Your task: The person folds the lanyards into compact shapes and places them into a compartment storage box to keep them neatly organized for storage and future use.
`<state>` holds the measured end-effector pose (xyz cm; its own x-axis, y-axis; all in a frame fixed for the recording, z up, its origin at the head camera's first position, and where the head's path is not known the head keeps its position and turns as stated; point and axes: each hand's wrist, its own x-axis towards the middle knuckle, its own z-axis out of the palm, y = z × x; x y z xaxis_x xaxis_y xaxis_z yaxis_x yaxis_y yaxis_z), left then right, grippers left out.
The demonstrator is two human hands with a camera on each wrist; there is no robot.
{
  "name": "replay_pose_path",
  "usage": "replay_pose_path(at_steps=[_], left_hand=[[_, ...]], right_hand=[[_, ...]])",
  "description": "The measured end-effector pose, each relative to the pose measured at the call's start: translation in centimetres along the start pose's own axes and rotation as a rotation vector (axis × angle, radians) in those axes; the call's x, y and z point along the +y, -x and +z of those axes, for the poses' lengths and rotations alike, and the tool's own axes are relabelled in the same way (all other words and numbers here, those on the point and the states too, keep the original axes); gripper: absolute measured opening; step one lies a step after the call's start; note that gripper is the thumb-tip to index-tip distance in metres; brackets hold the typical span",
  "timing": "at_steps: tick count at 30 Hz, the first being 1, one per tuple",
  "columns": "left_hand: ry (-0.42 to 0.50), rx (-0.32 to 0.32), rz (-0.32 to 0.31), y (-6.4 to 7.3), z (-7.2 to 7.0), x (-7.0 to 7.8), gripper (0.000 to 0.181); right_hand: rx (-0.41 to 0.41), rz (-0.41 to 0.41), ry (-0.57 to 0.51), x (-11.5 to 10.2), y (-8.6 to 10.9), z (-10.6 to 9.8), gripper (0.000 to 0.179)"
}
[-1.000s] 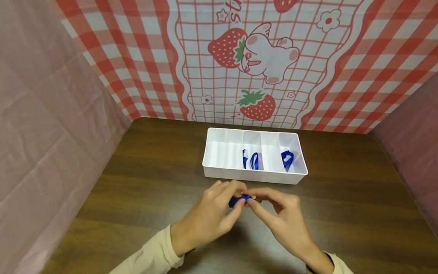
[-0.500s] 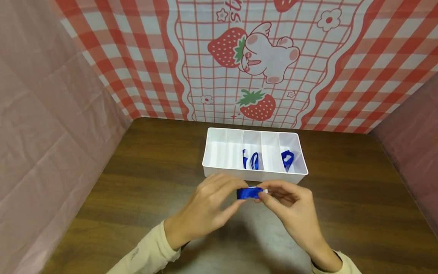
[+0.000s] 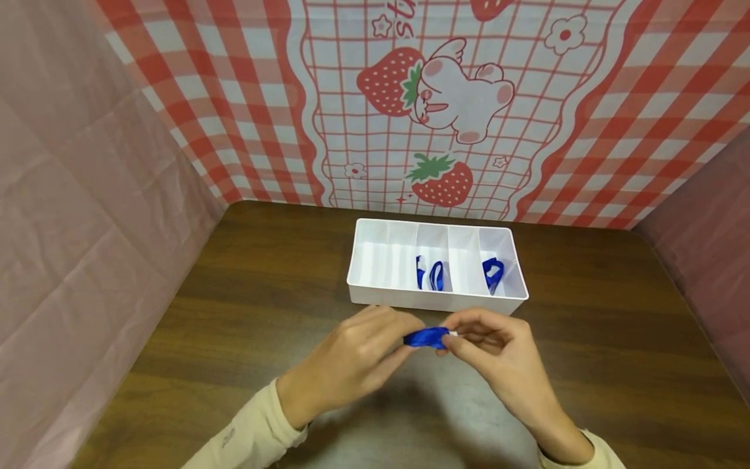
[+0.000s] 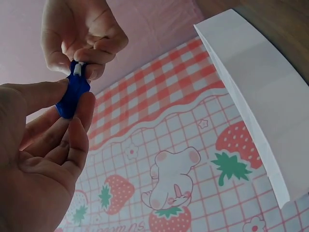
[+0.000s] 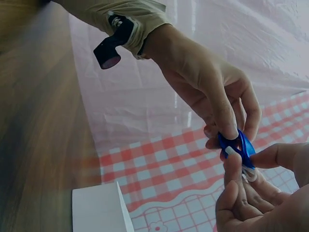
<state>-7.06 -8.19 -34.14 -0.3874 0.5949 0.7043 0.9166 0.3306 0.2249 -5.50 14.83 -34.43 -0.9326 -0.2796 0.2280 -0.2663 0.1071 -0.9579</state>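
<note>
A small folded blue lanyard (image 3: 426,337) spans the gap between my two hands, in front of the white box. My left hand (image 3: 346,358) pinches its left end between thumb and fingers. At the other end, my right hand (image 3: 504,361) pinches it beside a small white plastic piece (image 3: 453,333). The left wrist view shows the folded lanyard (image 4: 72,99) with the white piece (image 4: 78,70) near the right fingertips. From the right wrist, the band (image 5: 247,146) appears as an open loop, with a pale clip (image 5: 249,173) below it.
The white divided box (image 3: 398,298) stands on the brown wooden table (image 3: 252,273) just beyond my hands. Folded blue bands (image 3: 436,276) lie in its middle compartment, and another blue band (image 3: 493,275) in the rightmost. A strawberry-print cloth (image 3: 346,117) hangs behind.
Both hands have moved apart a little, the right one rightward, and more of the blue lanyard shows between them. Over the last half second the lanyard has dipped slightly. The box stays put.
</note>
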Motion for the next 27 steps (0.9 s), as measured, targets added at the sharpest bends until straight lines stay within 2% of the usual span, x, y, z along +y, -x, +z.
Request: replay_pose_path(at_steps=[5,9,14,21,27], left_hand=[[-0.020,-0.010,0.013,0.00,0.17,0.32,0.016],[-0.023,-0.004,-0.009,0.06,0.45,0.65,0.012],[0.010,0.036,-0.050,0.09,0.59,0.71,0.012],[-0.090,0.029,-0.089,0.12,0.39,0.53,0.012],[-0.123,0.012,-0.093,0.14,0.30,0.46,0.013]], right_hand=[[-0.050,-0.013,-0.002,-0.05,-0.03,0.06,0.011],[-0.061,-0.021,0.009,0.06,-0.06,0.21,0.011],[-0.043,-0.010,0.006,0.00,-0.03,0.21,0.010],[-0.036,-0.008,-0.042,-0.18,0.01,0.00,0.009],[-0.052,0.020,-0.104,-0.22,0.01,-0.24,0.009]])
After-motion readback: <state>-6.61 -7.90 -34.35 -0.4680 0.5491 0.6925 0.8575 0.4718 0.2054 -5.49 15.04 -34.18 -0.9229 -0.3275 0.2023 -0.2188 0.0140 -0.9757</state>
